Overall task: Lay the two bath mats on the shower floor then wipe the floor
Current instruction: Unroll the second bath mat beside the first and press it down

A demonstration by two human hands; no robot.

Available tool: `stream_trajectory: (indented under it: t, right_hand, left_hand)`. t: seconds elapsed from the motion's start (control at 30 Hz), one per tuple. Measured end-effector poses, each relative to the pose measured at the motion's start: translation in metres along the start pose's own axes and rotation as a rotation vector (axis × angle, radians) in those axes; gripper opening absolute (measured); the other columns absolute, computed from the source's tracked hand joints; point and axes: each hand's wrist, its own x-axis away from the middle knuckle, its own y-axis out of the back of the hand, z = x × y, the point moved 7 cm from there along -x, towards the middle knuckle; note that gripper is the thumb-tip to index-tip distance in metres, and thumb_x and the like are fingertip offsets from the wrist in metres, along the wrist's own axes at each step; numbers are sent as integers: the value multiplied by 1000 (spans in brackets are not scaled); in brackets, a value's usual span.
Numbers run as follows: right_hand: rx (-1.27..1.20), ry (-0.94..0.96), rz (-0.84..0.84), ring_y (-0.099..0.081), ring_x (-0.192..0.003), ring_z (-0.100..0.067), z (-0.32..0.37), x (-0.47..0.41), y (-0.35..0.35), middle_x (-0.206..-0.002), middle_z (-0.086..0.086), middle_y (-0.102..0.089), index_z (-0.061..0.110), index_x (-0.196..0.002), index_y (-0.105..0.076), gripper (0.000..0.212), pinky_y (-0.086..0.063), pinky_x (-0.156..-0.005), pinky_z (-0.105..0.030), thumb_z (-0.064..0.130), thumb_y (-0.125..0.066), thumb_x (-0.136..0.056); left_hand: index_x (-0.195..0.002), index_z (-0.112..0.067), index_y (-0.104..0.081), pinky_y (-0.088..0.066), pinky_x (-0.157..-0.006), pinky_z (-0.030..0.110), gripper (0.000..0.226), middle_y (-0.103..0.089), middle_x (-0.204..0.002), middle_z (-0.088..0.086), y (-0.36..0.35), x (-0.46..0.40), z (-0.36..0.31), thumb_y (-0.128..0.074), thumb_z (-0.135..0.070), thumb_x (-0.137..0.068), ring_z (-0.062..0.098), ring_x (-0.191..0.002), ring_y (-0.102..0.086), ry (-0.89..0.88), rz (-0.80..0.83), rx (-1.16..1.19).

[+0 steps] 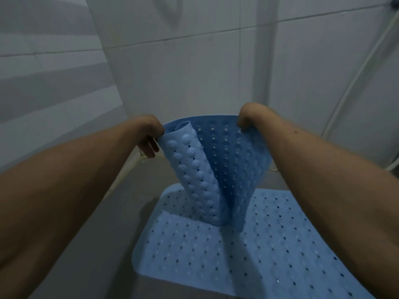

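Holding the second mat (218,169) up by its top corners, the left hand (151,137) and right hand (246,119) are pinching it closed-fingered; it is hanging curled over the first mat (216,251), already flat on the floor (103,244). Wiping looks not yet begun.

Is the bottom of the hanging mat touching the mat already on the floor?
Cannot tell. In the head view the held mat hangs with its lower end overlapping the flat mat, but neither contact nor a gap shows plainly.
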Motion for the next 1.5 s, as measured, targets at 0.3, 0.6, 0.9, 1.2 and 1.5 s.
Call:
stream_trajectory:
  t: [0.3, 0.6, 0.9, 1.2, 1.5]
  right_hand:
    - [68, -79, -367, -61, -114, -35, -21, 21, 18, -126, -13, -61, 13, -126, -62, 37, -48, -83, -40, 20, -63, -90]
    - [176, -118, -624, -60, -111, -41, -43, 80, 72, -122, -22, -61, 19, -121, -63, 30, -46, -91, -45, 29, -60, -93]
    - [200, -141, -248, -64, -102, -29, -116, 132, -16, -110, -10, -72, 24, -111, -76, 31, -52, -90, -37, 10, -72, -83]
    - [256, -187, 86, -61, -90, -13, -177, 199, -98, -106, 0, -73, 23, -114, -74, 48, -45, -76, -18, -6, -63, -77]
    - [374, -68, -166, -62, -101, -32, -232, 214, -156, -117, -9, -63, 22, -126, -64, 44, -52, -85, -41, 7, -66, -84]
  left_hand:
    - [-113, 7, -56, -60, -75, 51, 29, -71, -104, 27, -16, 22, 48, -63, -12, -93, 43, -87, -72, 31, 403, -223]
    - [-111, -6, -65, -51, -73, 35, 33, -65, -107, 17, 29, 11, 23, -67, -25, -85, 34, -92, -64, -589, -225, -315]
    - [-82, -26, -67, -46, -64, 28, 9, -67, -75, -9, -74, 37, 47, -75, -30, -82, 14, -70, -64, -1091, 246, -425]
    - [-80, -16, -61, -59, -78, 47, 18, -66, -87, 5, -169, 46, 68, -79, -18, -79, 23, -81, -64, -884, 638, -581]
    - [-120, -25, -54, -53, -89, 42, 43, -64, -117, 3, -234, 68, 87, -70, -19, -81, 27, -105, -65, -739, 644, -1037]
